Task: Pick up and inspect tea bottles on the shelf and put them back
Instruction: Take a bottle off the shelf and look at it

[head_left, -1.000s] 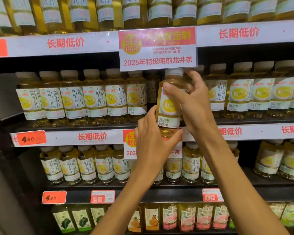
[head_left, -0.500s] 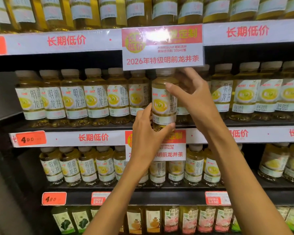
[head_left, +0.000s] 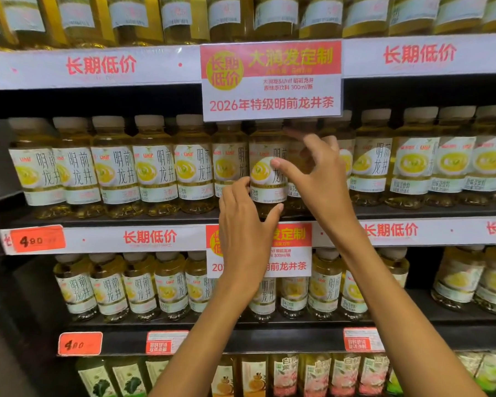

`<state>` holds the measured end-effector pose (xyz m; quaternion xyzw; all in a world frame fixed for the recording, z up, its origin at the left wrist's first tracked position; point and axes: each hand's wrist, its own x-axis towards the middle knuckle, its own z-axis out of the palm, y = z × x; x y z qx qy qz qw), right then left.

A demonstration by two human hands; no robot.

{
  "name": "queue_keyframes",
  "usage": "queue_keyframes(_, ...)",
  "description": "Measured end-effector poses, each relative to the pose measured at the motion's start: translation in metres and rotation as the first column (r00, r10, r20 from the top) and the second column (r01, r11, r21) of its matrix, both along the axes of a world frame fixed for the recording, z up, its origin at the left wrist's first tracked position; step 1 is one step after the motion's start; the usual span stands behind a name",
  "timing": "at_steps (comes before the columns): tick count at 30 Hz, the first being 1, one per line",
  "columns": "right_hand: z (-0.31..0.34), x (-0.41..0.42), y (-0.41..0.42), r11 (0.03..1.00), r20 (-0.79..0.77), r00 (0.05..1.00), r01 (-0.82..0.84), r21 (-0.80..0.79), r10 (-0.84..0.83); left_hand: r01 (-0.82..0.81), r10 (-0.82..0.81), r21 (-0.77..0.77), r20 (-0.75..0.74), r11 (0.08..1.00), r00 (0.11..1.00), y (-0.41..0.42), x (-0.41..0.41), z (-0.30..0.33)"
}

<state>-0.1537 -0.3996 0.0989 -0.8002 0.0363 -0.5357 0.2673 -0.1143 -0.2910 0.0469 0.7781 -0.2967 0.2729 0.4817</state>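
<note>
We are setting a tea bottle [head_left: 265, 173] back into its row on the middle shelf [head_left: 155, 217], directly below the hanging promo card [head_left: 271, 81], so the step in hand looks like the put-back. The bottle is standing upright under the card's lower edge, in line with its neighbours on either side, its base seemingly on the shelf board, though our own hand is hiding the foot of it. Our left hand [head_left: 245, 224] is cupping the lower part of the bottle below the card, fingers [head_left: 235, 187] curled round the left of the label and thumb hooked under the right. Our right hand [head_left: 320, 179], just right of the bottle beneath the card, is spreading loose: the thumb tip is touching the label front while the other fingers are lifting clear, gripping nothing. Next, we judge, the left hand needs to let go without tipping the bottle, and both hands need to draw straight back from under the card before we are reaching for another bottle in the row.
</note>
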Motion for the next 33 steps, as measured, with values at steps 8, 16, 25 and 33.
queue_keyframes(8, -0.004, 0.017, -0.002, 0.945, 0.02, 0.967, 0.253, -0.209, -0.254, -0.127, 0.123, 0.057, 0.055, 0.99, 0.991, -0.008, 0.004, 0.005)
queue_keyframes(16, 0.008, 0.007, -0.025, 0.858, 0.125, 0.887, 0.462, -0.224, -0.445, -0.16, 0.154, 0.037, 0.128, 0.986, 0.98, -0.01, -0.002, 0.008)
queue_keyframes(25, 0.008, 0.013, -0.033, 0.849, 0.012, 0.881, 0.459, -0.262, -0.473, -0.093, 0.089, 0.026, 0.129, 0.995, 0.988, -0.014, -0.006, 0.011)
queue_keyframes(33, 0.0, -0.007, -0.03, 0.979, 0.194, 0.978, -0.109, 0.17, 0.075, -0.037, 0.035, 0.014, 0.119, 0.999, 0.992, -0.013, -0.005, 0.008)
